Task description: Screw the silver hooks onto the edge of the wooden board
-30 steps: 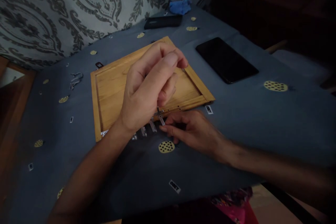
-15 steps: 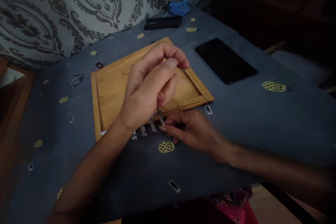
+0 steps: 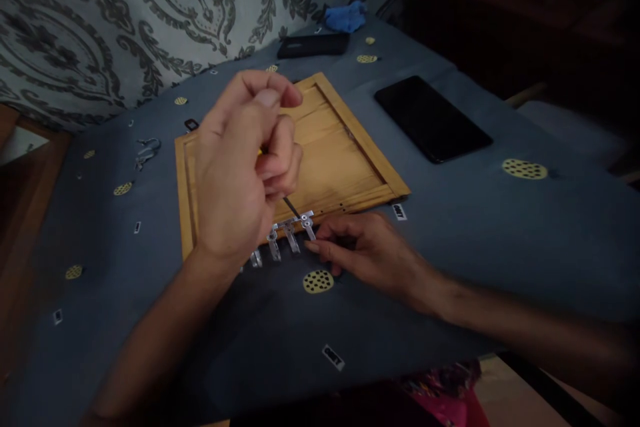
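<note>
My left hand (image 3: 245,160) is closed around a screwdriver (image 3: 291,207); a bit of yellow handle peeks between the fingers. The dark shaft slants down to a small metal hook (image 3: 307,221) at the front edge of a framed wooden board (image 3: 345,167). With thumb and fingers, my right hand (image 3: 370,250) pinches the free end of that hook. Several similar metal hooks (image 3: 291,239) line the same edge to the left, some partly behind my left wrist. Small dark holes show in the board's edge to the right.
A black phone (image 3: 433,119) lies right of the board. Behind it are a black phone case (image 3: 314,45) and a blue cloth (image 3: 346,17). Loose metal hooks (image 3: 147,152) lie on the patterned blue tablecloth (image 3: 165,327) at left. A patterned wall covering (image 3: 200,0) borders the back.
My left hand has shifted left and turned, so the screwdriver's shaft and the hook under its tip now show more clearly. My right hand stays at the same hook.
</note>
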Motion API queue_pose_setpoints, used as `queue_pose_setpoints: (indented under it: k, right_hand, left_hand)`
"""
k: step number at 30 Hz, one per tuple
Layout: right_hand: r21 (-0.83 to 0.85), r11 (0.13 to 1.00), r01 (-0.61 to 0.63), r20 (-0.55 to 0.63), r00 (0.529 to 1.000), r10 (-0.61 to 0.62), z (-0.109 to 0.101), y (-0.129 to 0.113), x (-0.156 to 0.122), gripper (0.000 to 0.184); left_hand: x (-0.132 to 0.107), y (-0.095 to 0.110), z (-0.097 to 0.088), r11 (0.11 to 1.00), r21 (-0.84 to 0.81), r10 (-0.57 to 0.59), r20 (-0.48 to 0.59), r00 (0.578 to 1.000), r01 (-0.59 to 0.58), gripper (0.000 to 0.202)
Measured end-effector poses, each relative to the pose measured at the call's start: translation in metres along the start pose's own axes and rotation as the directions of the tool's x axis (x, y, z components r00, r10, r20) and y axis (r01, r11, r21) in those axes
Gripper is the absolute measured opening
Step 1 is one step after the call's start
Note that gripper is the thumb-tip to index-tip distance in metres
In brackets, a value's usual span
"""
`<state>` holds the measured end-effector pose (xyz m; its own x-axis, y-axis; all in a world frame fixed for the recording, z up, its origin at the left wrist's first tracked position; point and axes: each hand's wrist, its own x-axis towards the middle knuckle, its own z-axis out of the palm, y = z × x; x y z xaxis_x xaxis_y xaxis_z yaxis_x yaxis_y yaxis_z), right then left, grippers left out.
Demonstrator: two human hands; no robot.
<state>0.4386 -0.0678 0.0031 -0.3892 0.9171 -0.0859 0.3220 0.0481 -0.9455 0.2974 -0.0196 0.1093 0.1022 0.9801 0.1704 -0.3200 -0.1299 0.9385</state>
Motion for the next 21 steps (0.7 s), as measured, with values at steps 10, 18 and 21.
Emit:
queue_pose_setpoints:
  k: [10, 18, 21]
  right_hand:
    - [0.015, 1.0, -0.017, -0.007, 1.0, 0.017, -0.0022, -0.0074, -0.001, 0.025]
    - [-0.002, 1.0, -0.028, 0.005, 1.0, 0.028, -0.0042, -0.0088, -0.0002, 0.025]
    - [-0.009, 1.0, 0.003, -0.01, 1.0, -0.003, -0.0039, -0.0084, -0.0005, 0.026]
  left_hand:
    - [-0.0077, -0.0069, 0.0086, 0.998, 0.028, -0.054, -0.017, 0.998, 0.055, 0.027]
    - [-0.008, -0.0124, 0.0079, 0.999, 0.02, -0.042, -0.014, 0.999, 0.042, 0.028]
    - [-0.0089, -0.0125, 0.0078, 0.998, 0.045, -0.051, -0.022, 0.998, 0.052, 0.028]
